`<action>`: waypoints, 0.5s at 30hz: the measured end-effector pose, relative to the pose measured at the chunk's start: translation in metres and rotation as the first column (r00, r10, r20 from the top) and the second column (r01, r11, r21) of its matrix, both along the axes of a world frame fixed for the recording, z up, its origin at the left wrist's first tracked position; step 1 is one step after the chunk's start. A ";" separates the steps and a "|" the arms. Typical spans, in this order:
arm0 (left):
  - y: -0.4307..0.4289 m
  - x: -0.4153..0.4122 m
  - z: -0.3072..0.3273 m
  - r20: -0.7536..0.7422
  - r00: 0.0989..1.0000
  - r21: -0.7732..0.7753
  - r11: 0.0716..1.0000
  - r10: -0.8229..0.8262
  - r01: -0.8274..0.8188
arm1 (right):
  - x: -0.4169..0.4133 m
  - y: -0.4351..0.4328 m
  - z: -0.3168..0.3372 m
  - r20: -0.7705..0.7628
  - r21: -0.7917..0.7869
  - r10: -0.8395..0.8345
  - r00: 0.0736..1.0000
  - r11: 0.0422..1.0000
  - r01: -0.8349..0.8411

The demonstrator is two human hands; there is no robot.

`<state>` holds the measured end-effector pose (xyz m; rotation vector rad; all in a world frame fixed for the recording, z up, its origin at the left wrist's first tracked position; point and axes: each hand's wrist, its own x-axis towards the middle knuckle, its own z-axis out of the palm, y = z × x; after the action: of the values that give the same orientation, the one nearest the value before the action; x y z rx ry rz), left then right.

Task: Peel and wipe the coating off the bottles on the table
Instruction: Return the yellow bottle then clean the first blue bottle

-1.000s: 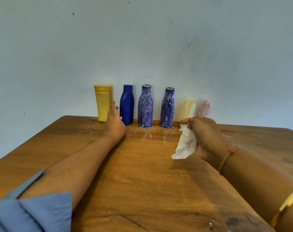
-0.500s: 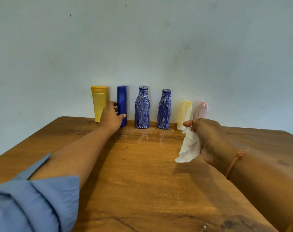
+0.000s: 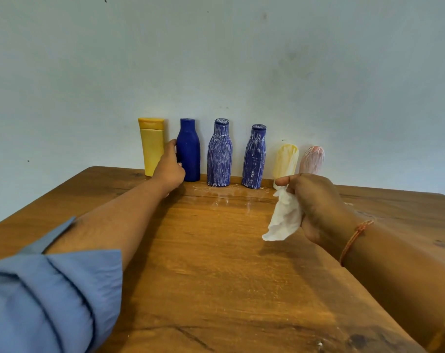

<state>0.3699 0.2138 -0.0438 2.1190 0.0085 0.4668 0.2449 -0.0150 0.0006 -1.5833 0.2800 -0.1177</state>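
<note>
Along the tabletop (image 3: 216, 276), from eleven to one o'clock, are ranged a yellow tube (image 3: 151, 149), a plain blue bottle (image 3: 190, 151), a white-streaked blue bottle (image 3: 219, 159), a second streaked bottle (image 3: 254, 160), a pale yellow bottle (image 3: 287, 160) filmed white and a pink bottle (image 3: 313, 160) striped white. The tabletop is grained in orange-brown and smeared white at twelve o'clock. A white wipe (image 3: 283, 220) is seen at two o'clock, a blue sleeve (image 3: 51, 296) at eight.

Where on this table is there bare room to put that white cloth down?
The crumpled white cloth in the right hand fits on the bare wooden table top between the two forearms, before the bottle row. The back edge is crowded: six bottles stand close, the left hand gripping the plain dark blue plastic bottle.
</note>
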 end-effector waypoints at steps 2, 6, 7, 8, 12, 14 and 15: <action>0.000 0.000 0.000 -0.005 1.000 -0.003 1.000 0.004 -0.004 | 0.001 -0.001 -0.001 0.006 -0.001 0.004 1.000 1.000 -0.004; 0.000 -0.001 -0.002 -0.034 0.999 -0.001 1.000 0.022 -0.022 | 0.000 -0.001 -0.002 -0.009 0.016 0.005 1.000 1.000 -0.005; 0.000 -0.002 -0.002 -0.039 0.999 0.002 0.999 0.032 -0.032 | -0.002 -0.001 -0.002 -0.011 0.023 0.008 1.000 1.000 -0.007; 0.000 -0.002 -0.003 -0.048 0.998 0.006 0.999 0.047 -0.046 | -0.002 0.000 -0.002 -0.012 0.024 0.007 1.000 1.000 -0.007; -0.002 -0.008 -0.007 -0.081 0.991 0.030 0.994 0.109 -0.106 | -0.006 0.000 0.002 -0.016 0.012 -0.005 1.000 1.000 0.005; -0.008 -0.014 -0.008 -0.083 0.980 0.055 0.983 0.178 -0.174 | -0.011 0.000 0.007 -0.028 0.029 -0.007 1.000 1.000 0.007; -0.013 -0.018 -0.007 -0.075 0.970 0.069 0.971 0.232 -0.227 | -0.013 0.000 0.009 -0.029 0.037 -0.005 1.000 0.999 0.006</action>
<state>0.3516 0.2011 -0.0512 2.2060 0.2934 0.5209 0.2315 -0.0154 0.0096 -1.5484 0.3077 -0.0938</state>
